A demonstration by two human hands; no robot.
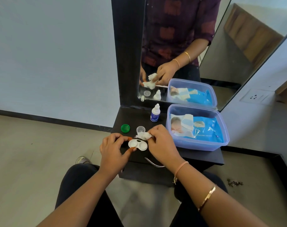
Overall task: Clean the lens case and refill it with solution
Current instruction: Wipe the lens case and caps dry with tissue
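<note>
While its two round caps, one green cap point(125, 128) and one clear cap point(140, 129), lie off on the black table point(201, 155), fingers of the left hand point(113, 149) pinch the smooth white lens case point(137, 145) at the table's front. Fingers of the right hand point(162, 141) pinch a soft, crumpled wipe point(143, 135) just above it. Cleaning looks part done — filling from the little bottle point(155, 113) is yet to do.

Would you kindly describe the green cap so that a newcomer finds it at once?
Start at the black shelf below the mirror. Near its left edge, just left of the clear cap, lies the green cap. It is the only green thing there, round and opaque.
</note>
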